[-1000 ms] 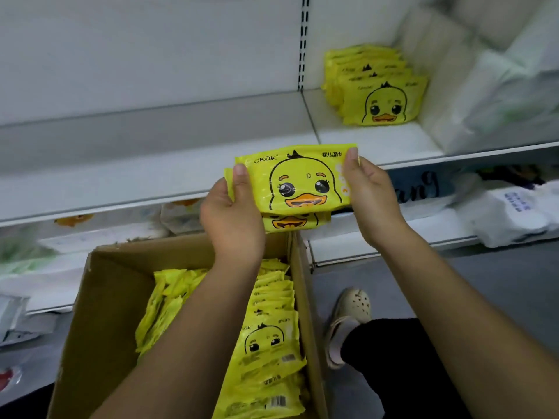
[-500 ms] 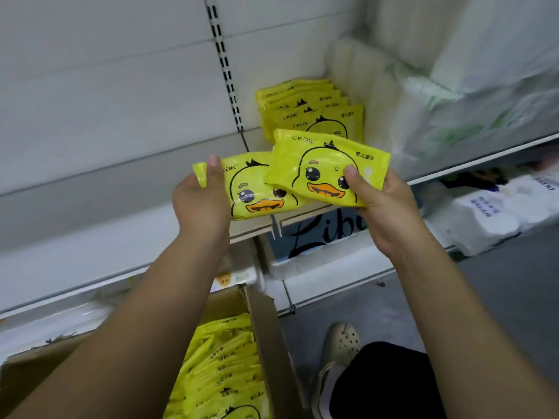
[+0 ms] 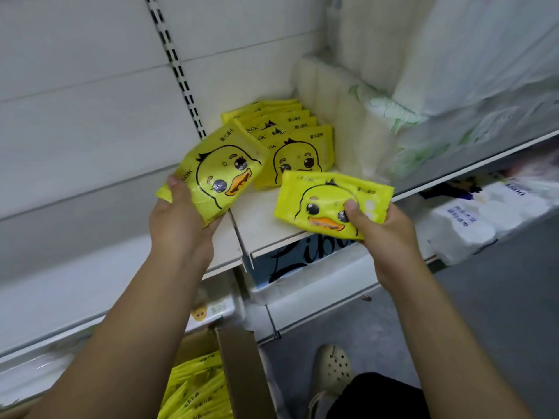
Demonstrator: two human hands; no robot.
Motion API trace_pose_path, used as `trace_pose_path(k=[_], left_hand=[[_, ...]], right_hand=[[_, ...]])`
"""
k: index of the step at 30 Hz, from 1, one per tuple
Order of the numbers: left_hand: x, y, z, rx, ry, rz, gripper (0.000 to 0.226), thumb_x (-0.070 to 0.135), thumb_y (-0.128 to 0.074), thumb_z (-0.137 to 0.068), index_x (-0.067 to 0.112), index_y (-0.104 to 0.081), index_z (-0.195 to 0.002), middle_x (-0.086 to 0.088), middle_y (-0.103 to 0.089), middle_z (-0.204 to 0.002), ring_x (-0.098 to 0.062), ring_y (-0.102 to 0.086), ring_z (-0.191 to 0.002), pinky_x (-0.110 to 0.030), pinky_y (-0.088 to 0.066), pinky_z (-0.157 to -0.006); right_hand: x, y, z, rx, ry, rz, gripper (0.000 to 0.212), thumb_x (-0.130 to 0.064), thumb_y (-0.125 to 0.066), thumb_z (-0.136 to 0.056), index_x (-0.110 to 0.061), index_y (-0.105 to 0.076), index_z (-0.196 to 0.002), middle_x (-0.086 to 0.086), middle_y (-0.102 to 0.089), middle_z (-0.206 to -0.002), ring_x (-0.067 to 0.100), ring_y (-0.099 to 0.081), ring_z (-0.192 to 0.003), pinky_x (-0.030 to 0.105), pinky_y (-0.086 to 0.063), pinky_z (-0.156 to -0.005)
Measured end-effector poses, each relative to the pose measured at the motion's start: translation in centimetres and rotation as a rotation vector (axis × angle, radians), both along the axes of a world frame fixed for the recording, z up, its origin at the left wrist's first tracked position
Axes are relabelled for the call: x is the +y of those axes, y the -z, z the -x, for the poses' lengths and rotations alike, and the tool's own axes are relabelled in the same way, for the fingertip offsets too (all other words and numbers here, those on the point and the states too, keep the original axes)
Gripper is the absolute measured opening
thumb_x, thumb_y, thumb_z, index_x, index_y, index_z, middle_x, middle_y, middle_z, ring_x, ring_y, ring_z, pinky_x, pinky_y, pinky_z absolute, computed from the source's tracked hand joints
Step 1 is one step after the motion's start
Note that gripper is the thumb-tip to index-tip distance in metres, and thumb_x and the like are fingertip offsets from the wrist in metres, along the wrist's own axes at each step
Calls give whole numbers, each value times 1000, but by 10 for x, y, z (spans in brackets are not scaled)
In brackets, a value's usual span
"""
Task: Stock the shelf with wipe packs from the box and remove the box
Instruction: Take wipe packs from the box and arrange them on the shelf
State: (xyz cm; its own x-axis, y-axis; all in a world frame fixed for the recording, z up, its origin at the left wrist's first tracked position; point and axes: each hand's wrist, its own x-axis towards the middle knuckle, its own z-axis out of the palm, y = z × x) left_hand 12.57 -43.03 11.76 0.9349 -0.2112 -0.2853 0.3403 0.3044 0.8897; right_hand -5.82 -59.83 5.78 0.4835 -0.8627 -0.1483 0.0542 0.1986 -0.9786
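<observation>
Stocking step, head view: two yellow duck-face wipe packs are held at the front edge of the shelf (image 3: 260, 228). The left pack (image 3: 217, 179) is gripped at its lower-left corner by the left hand (image 3: 178, 225), thumb on top, and is tilted over that edge. The right pack (image 3: 329, 201) is pinched by the right hand (image 3: 384, 234), thumb pressed on the duck's face, above the same edge. A row (image 3: 296, 146) of like packs leans toward the back right corner, beside white paper bundles (image 3: 332, 116). The step is judged best done by sliding each pack in at the front of the row, duck upright and edges squared, so that the row is not toppled. More packs are seen in the box (image 3: 242, 367) below. "KOK" can be read on the packs, with Chinese characters at top right; "Lib…" shows on a carton (image 3: 302, 261) beneath.
</observation>
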Motion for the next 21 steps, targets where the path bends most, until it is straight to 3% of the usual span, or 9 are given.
trace_pose_path(k=[4, 9, 11, 15, 21], left_hand=[[-13, 3, -1, -10, 158, -54, 22, 38, -49, -106, 28, -63, -119, 3, -76, -112, -18, -75, -98, -35, -63, -70], [-32, -1, 4, -175, 349, -188, 23, 39, -49, -106, 25, -66, -112, 2, -78, -102, -17, -76, -88, -33, -61, -70], [-35, 0, 9, -205, 437, -211, 28, 41, -47, -106, 24, -67, -116, 2, -79, -101, -15, -76, -84, -28, -59, -62], [-42, 8, 17, -210, 538, -202, 31, 41, -44, -107, 25, -67, -119, 1, -78, -108, -15, -76, -94, -29, -61, -72], [-51, 13, 15, -209, 534, -202, 29, 37, -48, -105, 20, -68, -117, -1, -78, -107, -17, -76, -95, -30, -63, -75]], right_hand=[[5, 3, 0, 82, -230, 54, 20, -19, -74, -91, -17, -72, -110, 2, -78, -105, 24, -73, -101, 51, -54, -99], [-5, -7, 9, -12, -406, 69, 33, -25, -71, -83, -18, -68, -115, 3, -77, -110, 22, -73, -104, 36, -57, -93], [-8, -6, 8, -42, -402, 67, 38, -27, -71, -81, -18, -67, -117, 2, -76, -111, 22, -72, -104, 35, -57, -92], [-15, -4, 7, -104, -312, 27, 38, -26, -72, -80, -14, -69, -116, 7, -76, -112, 27, -72, -107, 43, -55, -96], [-19, -1, 9, -86, -238, 40, 29, -23, -72, -79, -14, -73, -107, 5, -78, -103, 22, -74, -96, 33, -59, -86]])
